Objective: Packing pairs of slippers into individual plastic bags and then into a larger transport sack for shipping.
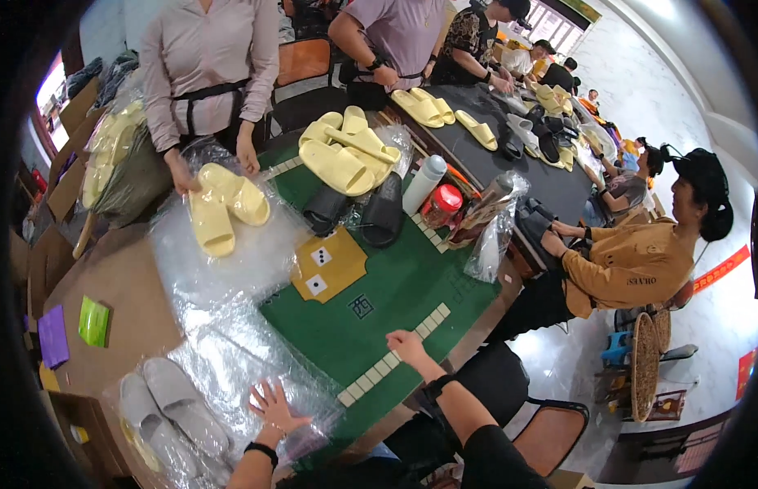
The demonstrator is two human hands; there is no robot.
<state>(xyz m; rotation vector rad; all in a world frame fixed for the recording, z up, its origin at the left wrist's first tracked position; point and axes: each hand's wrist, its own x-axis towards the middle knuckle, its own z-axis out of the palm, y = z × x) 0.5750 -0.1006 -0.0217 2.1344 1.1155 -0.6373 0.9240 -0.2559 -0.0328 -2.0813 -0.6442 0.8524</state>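
Note:
My left hand (pixel 277 410) is spread flat, fingers apart, on a layer of clear plastic bags (pixel 232 334) at the near side of the table. Left of it lies a pair of grey slippers (pixel 179 407), with clear plastic around them. My right hand (pixel 406 346) is loosely closed, nothing visible in it, above a green table cover (pixel 379 277) with a row of pale tile shapes (pixel 371 381). Across the table a person holds yellow slippers (pixel 213 220) over the plastic bags. More yellow slippers (pixel 338 165) and black slippers (pixel 383 208) are heaped in the middle.
A pale bottle (pixel 425 183) and a red-lidded jar (pixel 442 204) stand by the table's right side. Purple (pixel 53 336) and green packets (pixel 93 320) lie at left, above an open cardboard box (pixel 81 432). A chair (pixel 550 436) is close on my right. Several people work around.

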